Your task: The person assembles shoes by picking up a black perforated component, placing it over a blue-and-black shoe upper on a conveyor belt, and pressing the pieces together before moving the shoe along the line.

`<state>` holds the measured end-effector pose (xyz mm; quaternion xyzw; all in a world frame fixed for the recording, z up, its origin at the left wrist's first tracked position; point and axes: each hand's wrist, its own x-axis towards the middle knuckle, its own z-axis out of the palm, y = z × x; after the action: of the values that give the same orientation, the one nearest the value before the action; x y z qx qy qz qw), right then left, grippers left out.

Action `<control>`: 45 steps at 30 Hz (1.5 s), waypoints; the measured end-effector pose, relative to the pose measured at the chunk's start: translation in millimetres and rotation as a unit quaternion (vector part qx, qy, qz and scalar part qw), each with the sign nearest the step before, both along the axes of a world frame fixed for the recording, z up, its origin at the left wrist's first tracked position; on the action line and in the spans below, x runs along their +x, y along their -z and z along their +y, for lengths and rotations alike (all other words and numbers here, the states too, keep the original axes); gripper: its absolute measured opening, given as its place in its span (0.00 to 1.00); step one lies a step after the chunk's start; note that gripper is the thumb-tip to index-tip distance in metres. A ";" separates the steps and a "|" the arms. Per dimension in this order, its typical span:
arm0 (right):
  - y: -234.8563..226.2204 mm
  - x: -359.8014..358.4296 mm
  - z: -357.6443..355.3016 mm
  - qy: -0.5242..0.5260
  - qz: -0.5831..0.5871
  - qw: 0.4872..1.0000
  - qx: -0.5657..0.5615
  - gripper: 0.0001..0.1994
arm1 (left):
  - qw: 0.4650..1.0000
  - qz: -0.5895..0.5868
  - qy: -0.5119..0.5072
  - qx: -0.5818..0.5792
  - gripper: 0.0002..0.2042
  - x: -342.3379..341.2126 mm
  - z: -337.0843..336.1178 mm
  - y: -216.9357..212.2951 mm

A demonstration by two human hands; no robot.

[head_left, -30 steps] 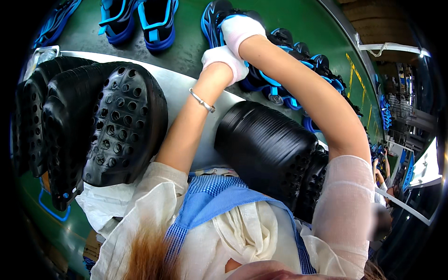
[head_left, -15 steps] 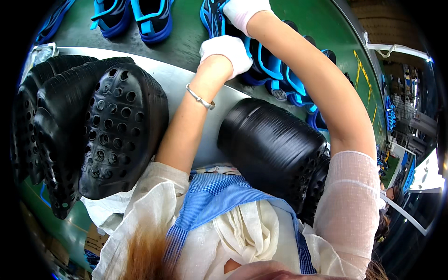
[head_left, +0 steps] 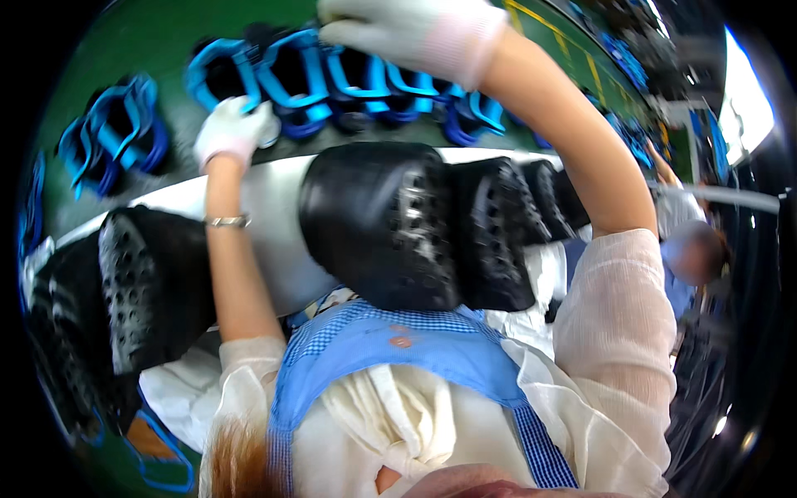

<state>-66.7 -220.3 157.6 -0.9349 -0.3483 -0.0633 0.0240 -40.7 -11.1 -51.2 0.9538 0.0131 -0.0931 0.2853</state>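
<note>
My left hand point(head_left: 235, 133), in a white knitted glove, grips the heel of a black-and-blue sports shoe point(head_left: 222, 70) in a row on the green surface. The hand covers part of that heel. My right hand point(head_left: 407, 33), gloved the same way, hangs over the row near the top edge, with other shoes point(head_left: 357, 79) below it. It is smeared by motion and partly cut off by the frame, so its grip is hard to read.
Stacked black shells with rows of holes point(head_left: 374, 224) lie in front of me on a pale ledge point(head_left: 270, 199). Another black stack point(head_left: 158, 282) stands at the left. More blue shoes point(head_left: 124, 124) sit further left. A co-worker point(head_left: 689, 249) is at the right.
The view has swung, bringing more of the shoe row into sight. My hands, close together over one shoe before, are now apart, the left one at a different shoe's heel.
</note>
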 end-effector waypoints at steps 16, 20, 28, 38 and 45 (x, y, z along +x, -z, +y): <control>12.3 -299.7 -393.0 0.600 -0.055 0.790 0.112 0.19 | 0.891 -0.388 -0.162 0.174 0.21 -28.5 4.2 2.6; 35.5 -286.6 -396.5 0.558 -0.044 0.828 0.046 0.21 | 0.899 -0.387 -0.143 0.145 0.20 -32.3 20.3 -16.0; 36.7 -279.7 -393.1 0.580 0.007 0.811 0.071 0.19 | 0.921 -0.357 -0.114 0.107 0.18 -39.0 11.9 -11.5; 12.1 -286.4 -383.5 0.520 0.049 0.851 0.052 0.18 | 0.933 -0.342 -0.105 0.039 0.15 -35.8 17.6 -18.4; -13.1 -311.1 -409.0 0.565 0.032 0.815 0.125 0.18 | 0.939 -0.331 -0.090 -0.015 0.15 -35.0 2.9 -22.0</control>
<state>-377.8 -629.3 170.7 -0.9577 0.2533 -0.0790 0.1117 -75.7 -8.2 -29.2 0.9214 0.0021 0.2535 0.2945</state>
